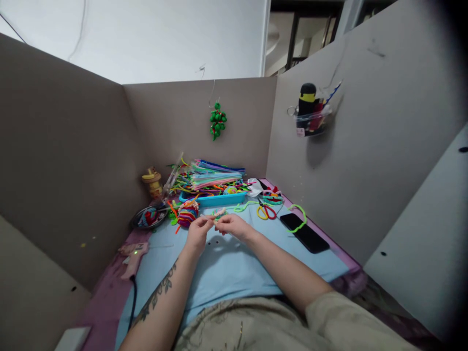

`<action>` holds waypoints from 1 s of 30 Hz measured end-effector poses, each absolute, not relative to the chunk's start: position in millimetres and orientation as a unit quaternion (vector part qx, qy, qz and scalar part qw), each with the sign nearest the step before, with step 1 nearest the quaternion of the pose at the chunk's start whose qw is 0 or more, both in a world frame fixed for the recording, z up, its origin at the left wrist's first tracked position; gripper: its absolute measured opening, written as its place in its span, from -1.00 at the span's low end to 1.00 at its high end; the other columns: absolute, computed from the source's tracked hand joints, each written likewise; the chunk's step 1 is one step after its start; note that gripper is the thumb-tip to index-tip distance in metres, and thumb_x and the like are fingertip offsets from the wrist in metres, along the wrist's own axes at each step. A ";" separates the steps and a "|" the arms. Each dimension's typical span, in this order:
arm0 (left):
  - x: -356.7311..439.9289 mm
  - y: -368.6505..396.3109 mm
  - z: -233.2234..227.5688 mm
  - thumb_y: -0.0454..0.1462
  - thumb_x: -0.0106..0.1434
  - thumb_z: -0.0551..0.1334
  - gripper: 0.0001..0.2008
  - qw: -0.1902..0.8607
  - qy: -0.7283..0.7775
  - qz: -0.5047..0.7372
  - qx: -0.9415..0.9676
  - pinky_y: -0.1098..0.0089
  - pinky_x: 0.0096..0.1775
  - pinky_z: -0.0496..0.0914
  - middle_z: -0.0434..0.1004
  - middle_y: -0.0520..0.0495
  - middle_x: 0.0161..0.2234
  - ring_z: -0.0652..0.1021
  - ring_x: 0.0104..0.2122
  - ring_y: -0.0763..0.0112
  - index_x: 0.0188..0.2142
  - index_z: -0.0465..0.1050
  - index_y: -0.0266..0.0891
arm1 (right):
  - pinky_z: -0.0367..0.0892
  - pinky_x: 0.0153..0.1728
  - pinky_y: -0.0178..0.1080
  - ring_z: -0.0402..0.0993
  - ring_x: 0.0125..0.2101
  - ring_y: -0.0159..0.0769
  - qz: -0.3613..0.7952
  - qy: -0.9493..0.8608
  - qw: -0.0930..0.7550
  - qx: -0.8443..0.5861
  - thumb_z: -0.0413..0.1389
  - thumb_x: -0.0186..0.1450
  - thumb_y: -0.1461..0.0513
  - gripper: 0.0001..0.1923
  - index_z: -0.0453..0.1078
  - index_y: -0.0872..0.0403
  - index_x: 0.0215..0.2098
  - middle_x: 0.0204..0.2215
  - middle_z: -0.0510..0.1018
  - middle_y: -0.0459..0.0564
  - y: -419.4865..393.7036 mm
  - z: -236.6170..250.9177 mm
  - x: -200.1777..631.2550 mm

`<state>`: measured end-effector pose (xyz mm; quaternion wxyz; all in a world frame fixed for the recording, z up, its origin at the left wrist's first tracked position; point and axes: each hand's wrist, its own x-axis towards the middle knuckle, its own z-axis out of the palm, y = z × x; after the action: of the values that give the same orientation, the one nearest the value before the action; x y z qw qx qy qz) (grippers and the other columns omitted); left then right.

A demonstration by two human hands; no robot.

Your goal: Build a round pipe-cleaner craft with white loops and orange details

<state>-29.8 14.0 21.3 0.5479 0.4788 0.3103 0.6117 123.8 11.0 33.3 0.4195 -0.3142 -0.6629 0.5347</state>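
1. Nearest the camera, at the bottom of the frame, a beige sleeve [351,326] and two bare forearms reach to mid-frame over a light blue table cover [234,273].
2. Blue tray [214,199], upper centre, holds a large stock of unused coloured pipe cleaners [215,176].
3. Black phone [304,232] lies right of centre; a pink glue gun [132,256] lies at lower left.
4. Left hand [198,232] and right hand [234,225] both pinch a small multicoloured pipe-cleaner piece [218,214] between fingertips, held just above the cover at centre.
5. Judgement: shaping is under way and incomplete; a finished-looking striped ball [187,213] sits just left of the hands.
6. Scissors [266,211] rest untouched.
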 end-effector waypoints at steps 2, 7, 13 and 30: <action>-29.2 17.0 17.8 -0.21 -0.11 0.37 -0.80 0.520 0.333 0.624 0.479 0.35 -0.22 0.30 0.53 -0.07 -0.42 0.47 -0.38 0.39 -0.49 0.52 -0.30 | 0.09 -0.56 -0.38 0.21 -0.62 -0.48 0.441 -0.703 0.439 -0.345 0.14 0.12 0.07 -0.70 0.42 0.17 -0.54 -0.67 0.34 -0.15 11.5 33.0 123.0; -21.7 17.4 12.1 -0.18 -0.09 0.36 -0.78 0.501 0.356 0.646 0.452 0.41 -0.24 0.29 0.52 -0.06 -0.38 0.46 -0.35 0.41 -0.48 0.52 -0.30 | 0.12 -0.46 -0.37 0.26 -0.53 -0.43 0.158 -0.767 0.483 -0.392 0.05 0.21 0.18 -0.72 0.40 0.12 -0.59 -0.64 0.38 -0.12 5.5 34.4 117.9; -12.3 11.9 15.6 -0.12 -0.08 0.35 -0.71 0.556 0.362 0.639 0.388 0.48 -0.35 0.26 0.47 0.00 -0.45 0.42 -0.43 0.50 -0.43 0.49 -0.29 | 0.17 -0.30 -0.33 0.33 -0.39 -0.36 0.031 -0.772 0.470 -0.427 -0.01 0.27 0.19 -0.74 0.42 0.09 -0.49 -0.46 0.49 -0.01 4.7 28.5 111.3; -25.5 13.5 23.5 -0.17 -0.09 0.36 -0.72 0.604 0.299 0.616 0.408 0.45 -0.28 0.29 0.45 0.00 -0.45 0.42 -0.41 0.50 -0.38 0.49 -0.29 | 0.13 -0.53 -0.39 0.21 -0.58 -0.47 0.427 -0.697 0.445 -0.366 0.11 0.13 0.08 -0.73 0.41 0.14 -0.41 -0.60 0.36 -0.14 13.9 16.9 124.5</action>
<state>-25.5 13.5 23.5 0.6044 0.4077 0.2986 0.6159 124.5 13.9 16.9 0.4453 -0.3656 -0.6968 0.4273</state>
